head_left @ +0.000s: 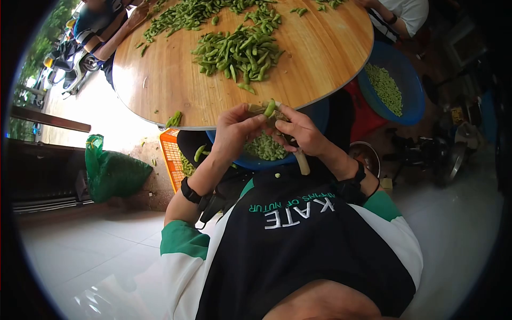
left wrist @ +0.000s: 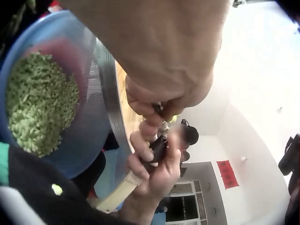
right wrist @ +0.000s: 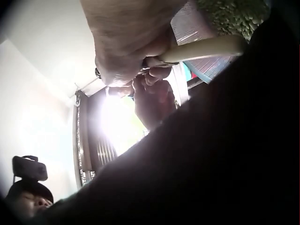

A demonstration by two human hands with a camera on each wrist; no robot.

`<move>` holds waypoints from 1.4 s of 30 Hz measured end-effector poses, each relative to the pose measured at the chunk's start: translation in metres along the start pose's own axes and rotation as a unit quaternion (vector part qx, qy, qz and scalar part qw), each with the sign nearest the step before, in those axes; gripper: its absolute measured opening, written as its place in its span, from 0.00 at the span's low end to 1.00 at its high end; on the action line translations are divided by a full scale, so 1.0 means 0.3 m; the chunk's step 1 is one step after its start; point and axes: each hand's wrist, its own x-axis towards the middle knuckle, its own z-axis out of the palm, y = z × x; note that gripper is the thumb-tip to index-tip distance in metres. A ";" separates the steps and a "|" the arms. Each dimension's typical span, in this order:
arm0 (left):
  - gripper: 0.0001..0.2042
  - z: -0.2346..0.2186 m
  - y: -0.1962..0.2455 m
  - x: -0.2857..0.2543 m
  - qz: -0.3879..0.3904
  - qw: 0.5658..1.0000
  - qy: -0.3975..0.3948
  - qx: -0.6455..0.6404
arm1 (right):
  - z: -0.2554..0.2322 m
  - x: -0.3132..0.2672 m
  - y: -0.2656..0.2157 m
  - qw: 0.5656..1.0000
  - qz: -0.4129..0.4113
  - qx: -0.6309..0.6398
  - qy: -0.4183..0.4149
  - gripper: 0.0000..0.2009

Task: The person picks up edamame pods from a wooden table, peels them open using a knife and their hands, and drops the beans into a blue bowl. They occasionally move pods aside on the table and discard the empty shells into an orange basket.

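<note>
Over the near edge of the round table, both hands meet. A green soybean pod [head_left: 270, 108] is pinched between the thumb and fingers of my left hand [head_left: 234, 132]. My right hand [head_left: 305, 132], its fingers curled, grips a tool whose pale handle [head_left: 302, 162] sticks out below the palm. The same handle [left wrist: 118, 193] shows in the left wrist view; the tool's working end is hidden among the fingers. Directly beneath the hands, shelled beans [head_left: 266, 147] lie in a blue basin [head_left: 240, 161].
Piles of pods [head_left: 237, 53] cover part of the wooden table [head_left: 320, 58]. On the right stands another blue basin [head_left: 414, 98] with shelled beans. An orange crate [head_left: 170, 154] and a green bag [head_left: 114, 170] are at the left. Two other people sit at the far side.
</note>
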 end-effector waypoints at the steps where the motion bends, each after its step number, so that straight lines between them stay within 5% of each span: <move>1: 0.04 -0.003 -0.012 0.000 0.004 1.000 -0.003 0.000 | 0.002 -0.002 0.004 0.999 0.002 0.033 -0.004 0.24; 11: 0.04 -0.003 -0.057 0.006 0.030 0.999 0.012 -0.018 | 0.011 -0.024 -0.018 0.993 0.015 0.111 -0.027 0.19; 21: 0.06 -0.012 -0.073 0.001 0.063 0.997 -0.030 -0.029 | 0.018 -0.035 -0.037 0.998 0.009 0.054 -0.023 0.21; 23: 0.06 0.000 -0.083 -0.005 0.105 0.994 -0.005 -0.026 | 0.032 -0.036 -0.031 0.998 -0.006 -0.059 0.029 0.20; 27: 0.06 -0.005 -0.106 0.001 0.182 0.983 0.004 0.006 | 0.037 -0.013 -0.003 0.997 -0.020 -0.043 0.061 0.18; 30: 0.05 -0.037 -0.097 0.025 0.070 0.995 -0.030 -0.058 | 0.031 -0.002 -0.005 0.998 -0.018 0.050 0.045 0.18; 32: 0.04 -0.029 -0.074 0.025 -0.045 0.972 -0.078 -0.217 | 0.024 -0.001 -0.009 0.998 -0.010 0.067 0.011 0.17; 39: 0.04 -0.055 -0.114 0.033 -0.146 0.879 -0.283 -0.355 | -0.025 -0.010 0.016 0.970 0.017 0.214 -0.114 0.15; 40: 0.04 -0.048 -0.109 0.034 -0.145 0.879 -0.283 -0.354 | -0.034 -0.007 0.038 0.960 0.035 0.259 -0.097 0.16; 42: 0.04 -0.027 -0.098 0.024 -0.068 0.984 -0.087 -0.143 | -0.040 -0.013 0.050 0.947 0.051 0.307 -0.077 0.16</move>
